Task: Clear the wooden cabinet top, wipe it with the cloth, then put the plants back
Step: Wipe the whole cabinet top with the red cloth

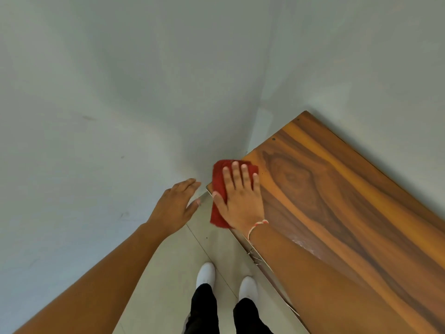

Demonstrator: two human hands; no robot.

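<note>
**Wooden cabinet top during wiping**

Wood-grain worktop (337, 201) meets pale walls (96, 92). Red cloth (218, 189) lies on its left end, overhanging the edge, pressed flat under my right hand (240, 201), fingers straight. My left hand (175, 206) hovers beside it, relaxed, holding nothing.

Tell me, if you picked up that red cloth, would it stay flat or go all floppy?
Probably floppy: the red cloth bunches in soft folds under the right hand and droops over the cabinet top's corner. It looks thin, so likely light. It should slide easily on that smooth wood.
</note>
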